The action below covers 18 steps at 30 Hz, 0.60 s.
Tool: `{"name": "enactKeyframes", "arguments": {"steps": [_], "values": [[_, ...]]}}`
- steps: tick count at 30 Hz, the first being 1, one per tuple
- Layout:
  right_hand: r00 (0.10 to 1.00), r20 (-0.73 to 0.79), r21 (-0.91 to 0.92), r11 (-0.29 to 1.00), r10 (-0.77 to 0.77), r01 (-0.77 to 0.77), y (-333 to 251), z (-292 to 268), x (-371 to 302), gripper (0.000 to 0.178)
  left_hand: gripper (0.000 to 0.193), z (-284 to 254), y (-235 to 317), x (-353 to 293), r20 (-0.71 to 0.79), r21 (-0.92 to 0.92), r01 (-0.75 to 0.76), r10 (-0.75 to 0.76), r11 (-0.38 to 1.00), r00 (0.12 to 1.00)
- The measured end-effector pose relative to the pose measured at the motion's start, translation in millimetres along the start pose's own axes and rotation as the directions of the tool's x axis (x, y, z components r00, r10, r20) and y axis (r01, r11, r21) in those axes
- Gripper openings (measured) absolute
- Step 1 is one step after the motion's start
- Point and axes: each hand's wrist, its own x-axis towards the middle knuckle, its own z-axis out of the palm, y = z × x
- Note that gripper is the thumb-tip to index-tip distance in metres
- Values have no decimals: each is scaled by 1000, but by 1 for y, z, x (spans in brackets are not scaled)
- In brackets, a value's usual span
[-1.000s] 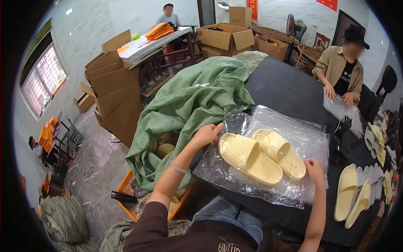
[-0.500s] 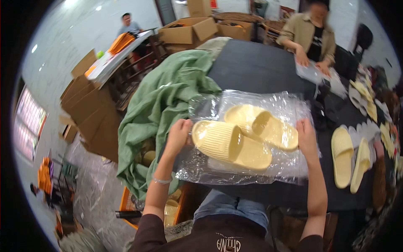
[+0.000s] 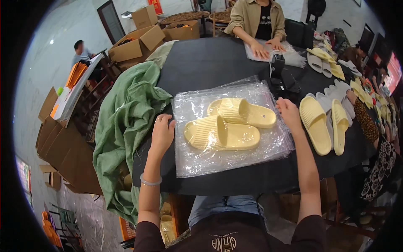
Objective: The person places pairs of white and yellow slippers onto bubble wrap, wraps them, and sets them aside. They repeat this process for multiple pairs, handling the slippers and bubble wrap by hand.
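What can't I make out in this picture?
In the head view:
Undersides of the centre slippers: turned down onto clear bags.
Head of the tan-shirted co-worker: cut off by the upper edge.
Inside of the orange crate: mostly behind the green cloth and left forearm.
Whether the right hand pinches anything: too small to tell.

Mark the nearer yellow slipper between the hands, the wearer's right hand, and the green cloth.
Nearer yellow slipper (image 3: 213,134): head view, on the ribbed strap.
Wearer's right hand (image 3: 289,112): head view, on its back.
Green cloth (image 3: 126,107): head view, on its folds.
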Motion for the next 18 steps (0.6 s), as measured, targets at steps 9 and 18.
{"name": "enactKeyframes", "arguments": {"steps": [9,18], "values": [[997,53,-56,997,56,-54,-14,70,30,68,35,56,-23,68,-188,6,317,-310,949,932],[999,-40,180,984,15,-8,-6,68,17,36,25,63,-29,58,-83,-340,342,-390,876,917]]}}
